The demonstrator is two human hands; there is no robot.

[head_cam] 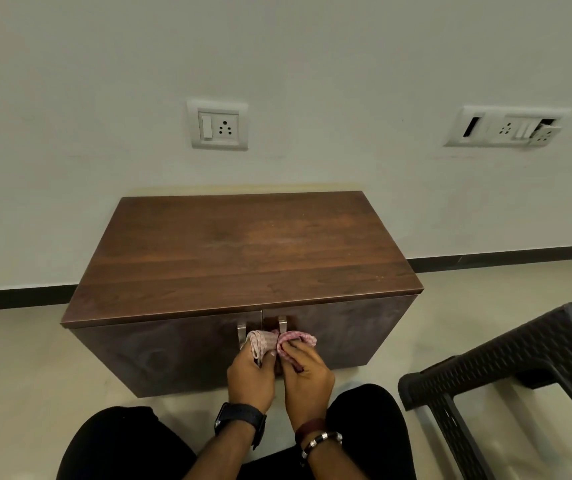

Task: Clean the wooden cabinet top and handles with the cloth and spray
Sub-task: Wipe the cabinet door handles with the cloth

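A low wooden cabinet stands against the wall, its brown top (243, 251) bare. Two metal handles sit at the middle of its doors: the left handle (242, 332) and the right handle (282, 323). A pink-and-white checked cloth (279, 342) is bunched against the lower parts of both handles. My left hand (250, 375) grips the cloth's left part at the left handle. My right hand (307, 377) pinches its right part at the right handle. No spray bottle is in view.
A dark woven plastic stool (506, 368) stands on the floor at the right, close to the cabinet's corner. Two socket plates (217, 123) (506, 128) are on the wall above. My knees in black trousers (115, 445) frame the foreground.
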